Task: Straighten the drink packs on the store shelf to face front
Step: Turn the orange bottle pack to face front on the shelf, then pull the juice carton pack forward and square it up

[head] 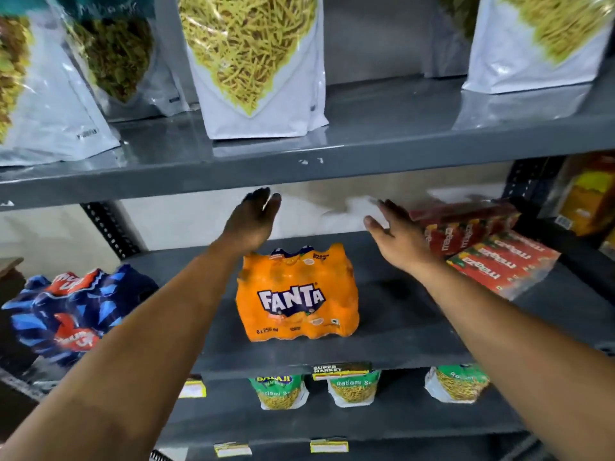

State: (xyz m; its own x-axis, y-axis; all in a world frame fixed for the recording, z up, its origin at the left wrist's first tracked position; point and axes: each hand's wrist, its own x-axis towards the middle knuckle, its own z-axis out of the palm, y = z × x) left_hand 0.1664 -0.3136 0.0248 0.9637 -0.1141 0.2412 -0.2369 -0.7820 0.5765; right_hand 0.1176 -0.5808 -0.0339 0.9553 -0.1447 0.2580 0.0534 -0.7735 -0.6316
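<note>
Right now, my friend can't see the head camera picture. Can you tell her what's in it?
Two bare arms reach into a grey store shelf, the left hand and right hand open and holding nothing, above an orange drink pack facing front. A blue drink pack sits tilted at the left, red drink packs lie at the right.

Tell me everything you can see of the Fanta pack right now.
The Fanta pack is an orange shrink-wrapped multipack with a white logo and "8 x 250 ml" print. It stands upright mid-shelf on the grey middle shelf, label facing front, turned slightly. Bottle tops bulge under glossy film. Neither hand touches it; both are raised behind it.
</note>
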